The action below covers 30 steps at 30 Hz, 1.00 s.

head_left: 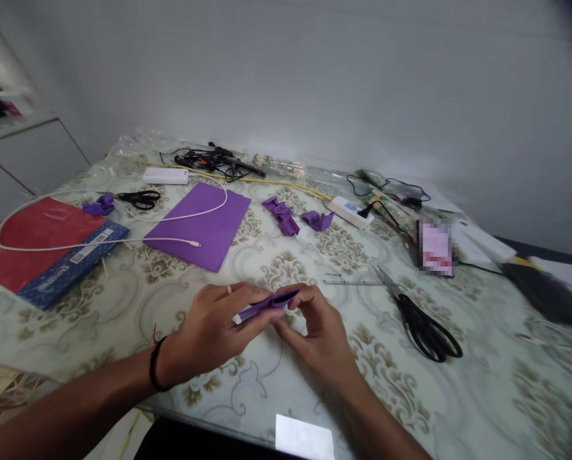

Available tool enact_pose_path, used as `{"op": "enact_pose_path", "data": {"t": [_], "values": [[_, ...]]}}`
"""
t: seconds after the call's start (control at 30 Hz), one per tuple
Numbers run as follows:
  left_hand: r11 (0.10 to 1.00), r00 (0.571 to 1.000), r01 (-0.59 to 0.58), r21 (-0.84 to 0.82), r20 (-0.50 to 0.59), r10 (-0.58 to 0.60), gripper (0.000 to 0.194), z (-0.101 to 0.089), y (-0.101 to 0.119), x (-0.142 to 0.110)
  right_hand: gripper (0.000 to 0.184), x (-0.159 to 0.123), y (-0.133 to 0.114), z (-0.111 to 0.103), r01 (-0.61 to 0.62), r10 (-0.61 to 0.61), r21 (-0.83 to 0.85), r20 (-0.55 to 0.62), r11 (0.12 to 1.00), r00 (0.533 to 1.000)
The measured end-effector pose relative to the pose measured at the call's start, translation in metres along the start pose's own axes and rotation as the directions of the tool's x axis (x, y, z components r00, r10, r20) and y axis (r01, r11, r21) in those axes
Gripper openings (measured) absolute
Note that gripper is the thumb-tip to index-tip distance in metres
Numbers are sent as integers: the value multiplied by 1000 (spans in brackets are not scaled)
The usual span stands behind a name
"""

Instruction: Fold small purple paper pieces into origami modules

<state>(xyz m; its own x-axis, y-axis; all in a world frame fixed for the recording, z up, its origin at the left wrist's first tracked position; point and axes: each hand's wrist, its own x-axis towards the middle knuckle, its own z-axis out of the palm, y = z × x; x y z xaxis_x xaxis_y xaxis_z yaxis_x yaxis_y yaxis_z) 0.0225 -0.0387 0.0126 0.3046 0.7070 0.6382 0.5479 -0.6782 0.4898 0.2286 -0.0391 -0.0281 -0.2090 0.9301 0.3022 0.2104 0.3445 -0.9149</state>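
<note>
A folded piece of purple paper point(282, 298) is held above the table between my two hands, its layers parted into a small pocket on the right side. My left hand point(221, 322) pinches its left part between thumb and fingers; a small white bit shows at that end. The fingers of my right hand point(317, 329) close on the right end, thumb below. Beyond the hands lie a pleated purple paper strip point(281, 215), a smaller folded purple piece point(318, 220) and a flat purple sheet point(207, 223).
Black-handled scissors point(427, 326) lie at right, beside a clear ruler point(353, 282). A white cable point(99, 245) loops over a red and blue paper pack point(75, 252) at left. Second scissors point(140, 199), a power strip point(350, 211), a phone point(436, 248) and tangled black cables point(214, 161) lie farther back.
</note>
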Motion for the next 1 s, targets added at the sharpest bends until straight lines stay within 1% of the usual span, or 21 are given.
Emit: {"op": "enact_pose_path", "data": {"t": [0.17,0.27,0.3,0.4,0.43,0.5,0.57,0.63,0.73,0.77,0.83,0.9,1.0], "values": [[999,1000,10,32,-23,-9,10,0,0,-1,24,-2,-2,2,23,-24,-45,-26,999,999],[1000,999,29,2,-36,-29,8,0,1,1,28,-3,-3,3,44,-46,-38,-45,998,998],[999,998,34,-23,-48,-35,11,0,2,1,29,-4,-3,4,52,-53,-34,-41,998,998],[994,997,39,-106,-60,-45,36,0,2,3,30,-5,-2,4,67,-68,-30,-29,997,997],[990,997,53,-128,-54,-60,40,-1,1,4,30,-5,-2,4,66,-66,-25,-32,998,997],[977,989,132,-168,-39,-140,39,-1,-2,8,32,-5,-2,4,47,-47,-13,-44,999,998],[936,959,271,-225,-25,-283,33,-2,-6,12,35,-5,-3,3,13,-12,16,-47,1000,999],[861,903,406,-305,-9,-429,30,-1,-12,17,40,-4,-5,1,-32,34,64,-35,997,999],[730,823,513,-452,18,-568,32,1,-22,20,47,-2,-9,0,-71,74,131,-19,989,997],[688,802,532,-494,32,-597,34,3,-25,21,48,-1,-9,-1,-72,76,134,-23,988,997],[622,773,549,-558,56,-632,35,5,-29,20,47,0,-10,-2,-63,68,114,-40,992,997],[574,757,554,-603,77,-649,35,7,-32,19,43,0,-9,-2,-51,55,80,-51,996,997],[503,751,547,-669,128,-648,37,9,-35,19,35,2,-10,-3,-35,37,39,-59,999,998]]}}
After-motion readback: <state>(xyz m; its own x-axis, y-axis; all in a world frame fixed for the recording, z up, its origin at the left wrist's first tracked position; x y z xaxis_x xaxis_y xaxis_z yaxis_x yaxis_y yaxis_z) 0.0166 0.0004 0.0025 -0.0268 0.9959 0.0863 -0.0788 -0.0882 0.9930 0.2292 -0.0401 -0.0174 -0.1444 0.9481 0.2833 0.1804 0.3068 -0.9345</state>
